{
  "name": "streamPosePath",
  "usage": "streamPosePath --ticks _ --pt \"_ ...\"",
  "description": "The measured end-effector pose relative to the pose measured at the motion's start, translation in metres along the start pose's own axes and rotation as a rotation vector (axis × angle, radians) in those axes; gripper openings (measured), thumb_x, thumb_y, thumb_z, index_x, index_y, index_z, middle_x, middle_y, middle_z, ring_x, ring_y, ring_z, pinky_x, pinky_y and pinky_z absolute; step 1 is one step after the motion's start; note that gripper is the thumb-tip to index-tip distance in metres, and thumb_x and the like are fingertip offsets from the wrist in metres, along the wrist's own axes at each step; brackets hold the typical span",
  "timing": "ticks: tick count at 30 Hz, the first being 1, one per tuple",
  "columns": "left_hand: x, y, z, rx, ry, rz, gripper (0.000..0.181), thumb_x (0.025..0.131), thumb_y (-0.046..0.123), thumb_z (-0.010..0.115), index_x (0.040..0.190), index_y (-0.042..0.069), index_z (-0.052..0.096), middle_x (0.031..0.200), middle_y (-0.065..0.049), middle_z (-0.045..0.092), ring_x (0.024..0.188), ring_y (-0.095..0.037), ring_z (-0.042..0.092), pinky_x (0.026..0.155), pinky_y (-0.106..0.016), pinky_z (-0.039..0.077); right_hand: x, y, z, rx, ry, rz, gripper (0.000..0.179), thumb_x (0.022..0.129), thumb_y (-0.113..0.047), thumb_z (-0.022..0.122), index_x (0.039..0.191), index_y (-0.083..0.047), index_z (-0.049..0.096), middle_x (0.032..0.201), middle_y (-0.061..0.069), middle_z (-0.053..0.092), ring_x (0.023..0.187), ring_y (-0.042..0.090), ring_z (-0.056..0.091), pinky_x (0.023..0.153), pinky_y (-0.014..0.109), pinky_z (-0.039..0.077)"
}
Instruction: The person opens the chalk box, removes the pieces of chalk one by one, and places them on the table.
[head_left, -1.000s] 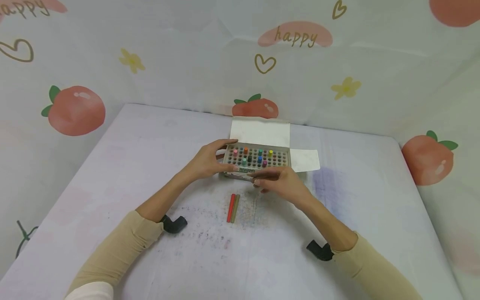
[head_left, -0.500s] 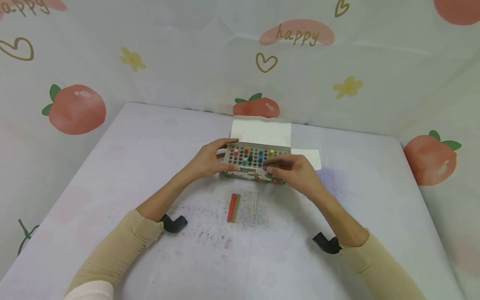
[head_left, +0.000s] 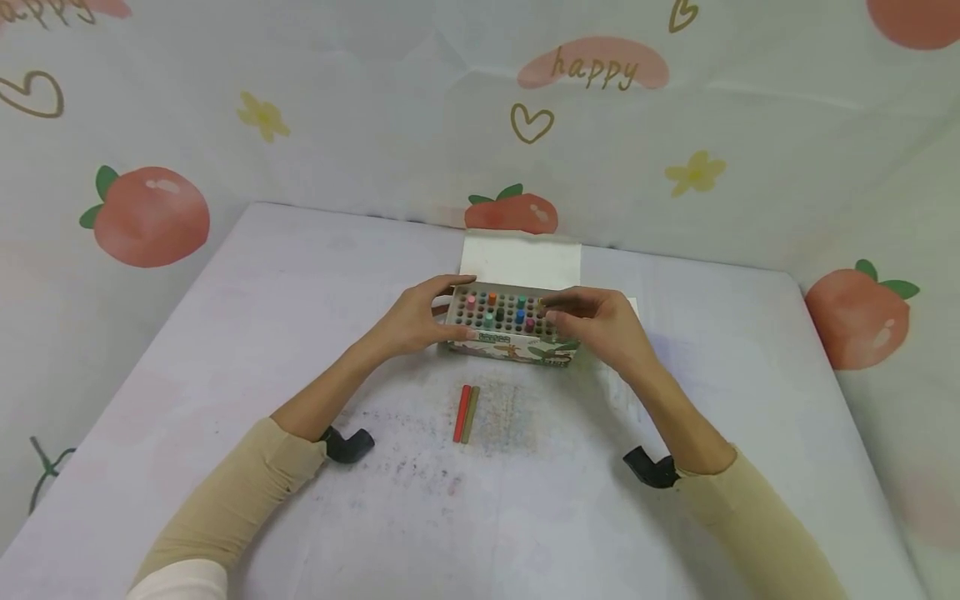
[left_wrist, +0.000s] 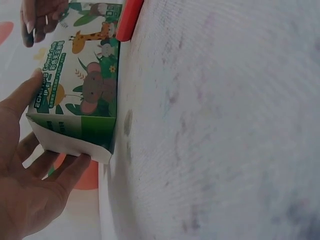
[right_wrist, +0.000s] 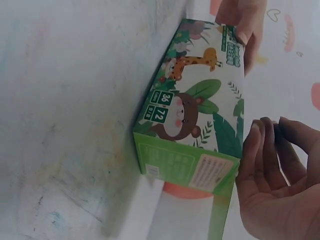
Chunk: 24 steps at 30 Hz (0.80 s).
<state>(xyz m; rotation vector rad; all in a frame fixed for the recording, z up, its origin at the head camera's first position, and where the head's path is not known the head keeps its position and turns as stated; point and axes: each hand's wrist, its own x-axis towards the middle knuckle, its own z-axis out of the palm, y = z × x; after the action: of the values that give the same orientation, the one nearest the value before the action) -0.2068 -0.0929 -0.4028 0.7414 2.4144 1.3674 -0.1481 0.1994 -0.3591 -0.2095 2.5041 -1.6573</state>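
A printed chalk box (head_left: 517, 353) stands on the table with its lid folded back; giraffe and elephant drawings show on its front in the left wrist view. Its grid of holes has several coloured chalks upright in it, among them a pink chalk (head_left: 471, 302), an orange chalk (head_left: 492, 298) and a blue chalk (head_left: 520, 317). My left hand (head_left: 412, 321) grips the box's left end, thumb at the front edge. My right hand (head_left: 600, 321) hovers over the box's right part, its bent fingertips right at a yellow chalk they largely cover; I cannot tell whether they pinch it.
A red chalk (head_left: 461, 414) and an olive chalk (head_left: 471, 414) lie side by side in front of the box. Chalk smudges mark the white tablecloth (head_left: 375, 533). Behind the box rises a patterned curtain (head_left: 375, 125).
My right hand has moved from the box's front edge up and right to the yellow chalk, uncovering the front panel. My left hand has stayed on the box.
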Motion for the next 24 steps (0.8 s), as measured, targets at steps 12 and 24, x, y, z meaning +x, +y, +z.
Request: streamPosePath --ticks 12,24 --pt "0.000 -0.002 0.001 -0.005 0.004 -0.003 0.080 0.082 0.026 0.084 0.151 0.021 0.042 0.154 -0.005 0.038 0.139 -0.031 0.039 0.113 -0.037 0.043 0.017 0.009 -0.001 -0.023 0.082 -0.027 0.027 0.093 -0.011 0.070 0.120 -0.006 0.070 0.107 0.014 0.073 0.093 0.025 0.070 0.079 0.031 0.061" --pt "-0.001 -0.001 0.001 -0.001 0.010 -0.005 0.081 0.082 0.027 0.084 0.151 0.021 0.043 0.153 -0.005 0.039 0.136 -0.030 0.042 0.112 -0.037 0.044 0.025 0.008 0.000 -0.268 0.055 0.009 0.022 0.094 -0.011 0.069 0.116 -0.009 0.071 0.104 0.009 0.074 0.095 0.022 0.071 0.081 0.038 0.059"
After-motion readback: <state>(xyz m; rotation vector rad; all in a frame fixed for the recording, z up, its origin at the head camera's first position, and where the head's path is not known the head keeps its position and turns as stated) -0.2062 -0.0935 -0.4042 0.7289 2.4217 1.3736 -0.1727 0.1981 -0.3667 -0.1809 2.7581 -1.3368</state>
